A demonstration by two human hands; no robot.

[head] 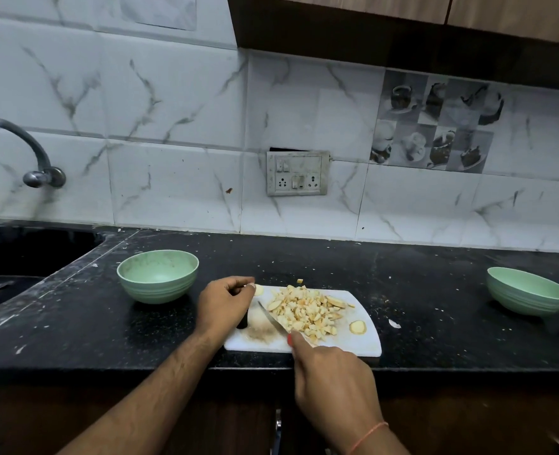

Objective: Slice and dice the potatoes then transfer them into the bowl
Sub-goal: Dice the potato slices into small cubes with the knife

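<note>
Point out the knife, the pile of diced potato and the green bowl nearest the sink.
knife (273,321): head view, on the middle of the bare blade.
pile of diced potato (306,311): head view, on the centre of the heap.
green bowl (157,274): head view, on its bare inner wall.

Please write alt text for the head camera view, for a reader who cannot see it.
A person's right hand holds a knife beside a pile of diced potato on a white cutting board, while the left hand pinches a small potato piece at the board's edge. An empty green bowl stands to the left on the black counter, another bowl far right.
</note>
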